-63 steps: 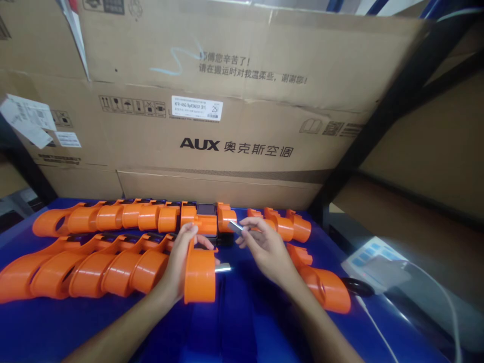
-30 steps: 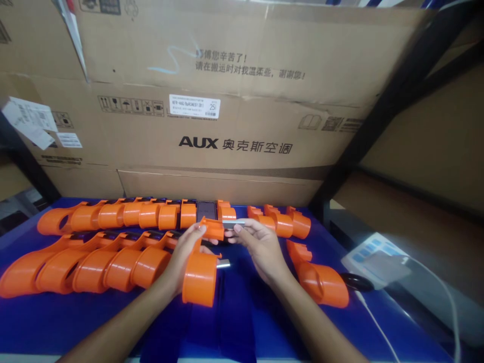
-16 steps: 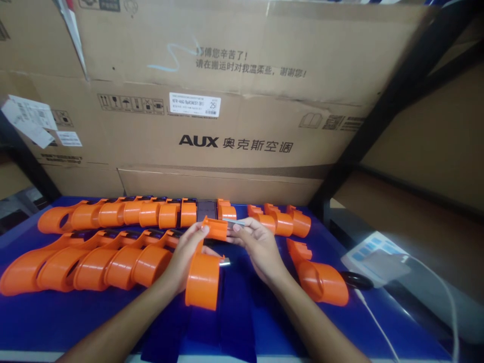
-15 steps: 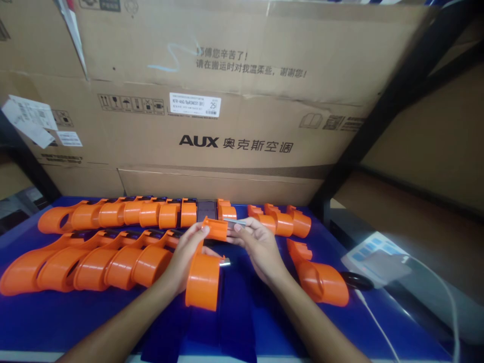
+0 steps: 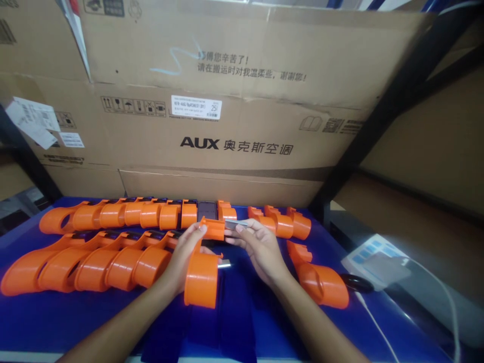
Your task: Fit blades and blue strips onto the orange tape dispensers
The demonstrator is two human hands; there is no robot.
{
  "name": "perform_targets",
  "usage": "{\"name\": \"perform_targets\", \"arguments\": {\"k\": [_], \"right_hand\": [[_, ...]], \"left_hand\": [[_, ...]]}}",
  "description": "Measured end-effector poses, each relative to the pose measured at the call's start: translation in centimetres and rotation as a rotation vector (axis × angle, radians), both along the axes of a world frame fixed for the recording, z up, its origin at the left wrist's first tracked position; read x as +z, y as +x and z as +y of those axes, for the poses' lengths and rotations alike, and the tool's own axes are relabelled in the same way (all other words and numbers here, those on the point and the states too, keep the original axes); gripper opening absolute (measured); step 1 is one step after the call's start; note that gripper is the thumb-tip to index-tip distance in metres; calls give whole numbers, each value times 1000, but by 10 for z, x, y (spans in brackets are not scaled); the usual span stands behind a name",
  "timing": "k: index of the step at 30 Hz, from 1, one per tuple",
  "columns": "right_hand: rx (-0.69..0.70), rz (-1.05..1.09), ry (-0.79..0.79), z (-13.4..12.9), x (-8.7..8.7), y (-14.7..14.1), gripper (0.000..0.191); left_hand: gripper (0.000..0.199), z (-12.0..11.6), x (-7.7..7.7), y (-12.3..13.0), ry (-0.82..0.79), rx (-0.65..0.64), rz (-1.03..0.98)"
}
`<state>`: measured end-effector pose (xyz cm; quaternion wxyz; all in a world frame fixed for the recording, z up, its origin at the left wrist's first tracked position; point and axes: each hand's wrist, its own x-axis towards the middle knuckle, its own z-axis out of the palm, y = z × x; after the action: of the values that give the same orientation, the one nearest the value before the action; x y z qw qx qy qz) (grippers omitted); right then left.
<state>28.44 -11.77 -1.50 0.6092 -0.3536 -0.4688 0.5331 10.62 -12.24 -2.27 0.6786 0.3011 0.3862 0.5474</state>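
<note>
My left hand [image 5: 189, 247] is closed on an orange plastic holder [image 5: 201, 280] with a wide ring at its lower end. Its narrow bracket end sticks up by my thumb. Between the thumb and fingers of my right hand [image 5: 260, 244] is a small flat metal piece [image 5: 236, 225]. That piece points left at the bracket's right end; whether they touch I cannot tell. A second metal piece [image 5: 224, 263] juts out to the right beside the ring, its other end hidden behind the holder and my left fingers.
Two rows of similar orange holders [image 5: 88, 267] line the left of the blue table [image 5: 264, 322]. Several more [image 5: 290, 222] stand at the back right, and one [image 5: 328, 285] lies near a black oval object [image 5: 357, 282] and a white cable [image 5: 378, 327]. A large cardboard box [image 5: 151, 151] stands behind.
The metal piece in my right hand has turned, showing more of its flat face. The orange holder in my left hand has shifted slightly left, leaving both hands' grips the same.
</note>
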Motion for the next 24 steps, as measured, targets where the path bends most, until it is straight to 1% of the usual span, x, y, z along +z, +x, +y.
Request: {"name": "perform_targets", "arguments": {"k": [6,11,16,20,24], "right_hand": [[-7,-4,-2,0,-2,0,27],[-8,-32,9,0,-3,1,25],[7,-143,67,3,-4,9,21],[4,-190,86,5,-3,15,21],[18,-240,90,4,-2,14,23]], "left_hand": [[49,1,-3,1,27,-3,0],[47,-1,0,0,66,-16,25],[46,-3,2,-2,117,-52,89],[44,-2,-2,-3,131,-78,134],[46,0,-5,-4,140,-87,156]]}}
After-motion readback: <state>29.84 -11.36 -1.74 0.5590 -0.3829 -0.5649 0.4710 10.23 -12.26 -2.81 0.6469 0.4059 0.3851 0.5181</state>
